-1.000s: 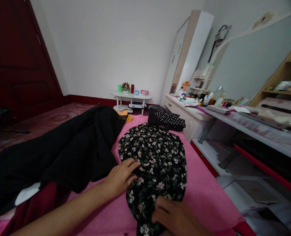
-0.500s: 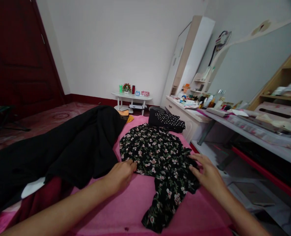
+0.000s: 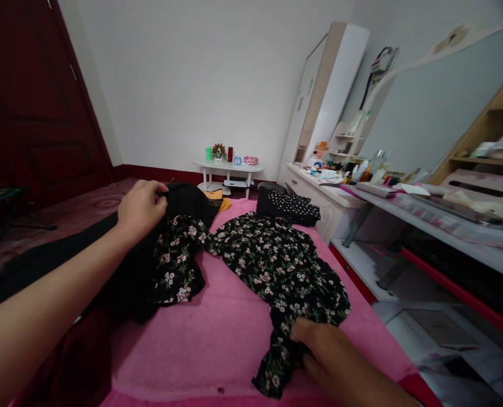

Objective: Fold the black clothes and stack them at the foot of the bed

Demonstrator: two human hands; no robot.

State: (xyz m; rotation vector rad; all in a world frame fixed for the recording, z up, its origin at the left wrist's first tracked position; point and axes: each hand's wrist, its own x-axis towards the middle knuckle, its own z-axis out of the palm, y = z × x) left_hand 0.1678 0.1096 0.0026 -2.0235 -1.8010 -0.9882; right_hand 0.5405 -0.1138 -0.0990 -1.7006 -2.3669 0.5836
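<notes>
A black floral garment [image 3: 276,265] lies spread on the pink bedding [image 3: 217,333]. One part of it stretches left, over the black cloth heap [image 3: 119,277]. My left hand [image 3: 143,206] is raised at that left end, fingers closed on a dark edge; the pinch suggests the floral garment, though the fingertips partly hide it. My right hand [image 3: 319,345] is at the lower sleeve, thumb and fingers round the floral fabric, with the fingertips partly hidden.
Folded black dotted clothing [image 3: 289,207] lies at the bed's far end, with orange and yellow cloth [image 3: 215,198] to its left. A cluttered desk [image 3: 438,220] stands along the right. Beyond the bed is a small white table [image 3: 228,167].
My left hand has moved up and left, and a floral part now extends across the black heap. My right hand has moved down and left onto the lower sleeve.
</notes>
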